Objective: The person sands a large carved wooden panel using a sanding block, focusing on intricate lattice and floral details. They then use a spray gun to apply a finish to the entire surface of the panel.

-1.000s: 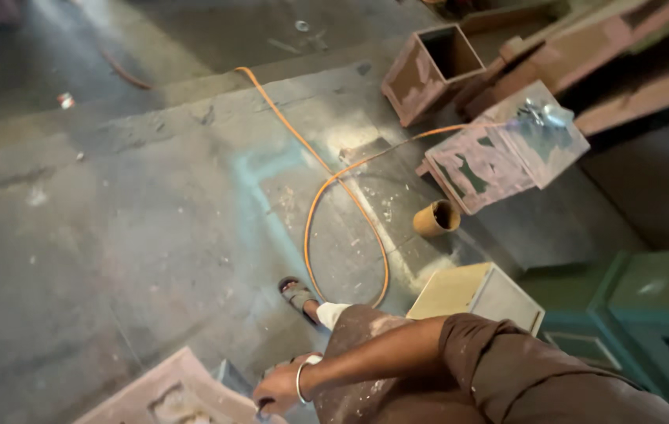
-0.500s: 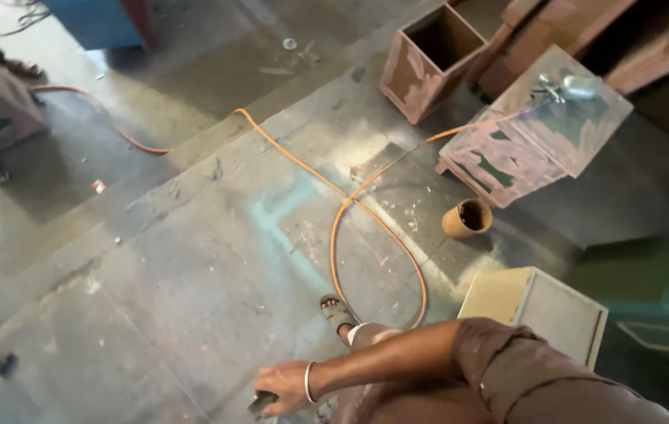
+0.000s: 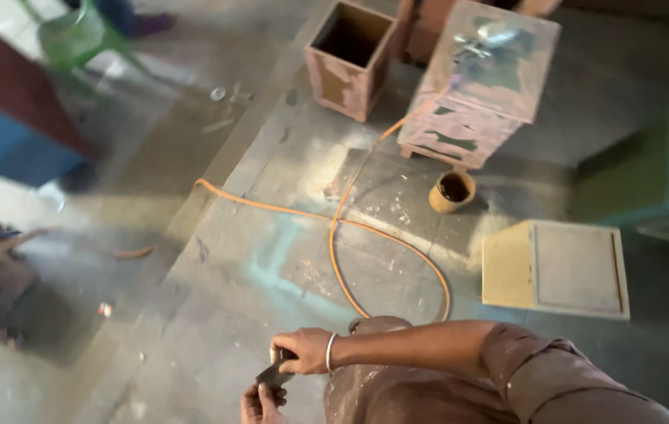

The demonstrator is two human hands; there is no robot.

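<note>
Right hand: I saw the right hand (image 3: 303,350) closed over the top of a small dark flat piece (image 3: 273,376), a bangle at its wrist, near the bottom edge of the view.
Left hand: the left hand (image 3: 260,403) sat just below, fingers curled up under the same piece; both hands gripped it together.
Dark piece: it lay between the two hands, above the floor (image 3: 193,314), too blurred for me to tell its kind.
Hose: an orange hose (image 3: 366,235) looped across the floor just beyond the hands and ran far toward the pink cabinet (image 3: 479,86).
Pot: a small round brown pot (image 3: 452,191) stood near that cabinet's front.
Boxes: a yellow box (image 3: 554,268) lay to the right; an open pink box (image 3: 350,59) stood far, left of the cabinet.
Far left: a green chair (image 3: 75,35) showed, blurred.
</note>
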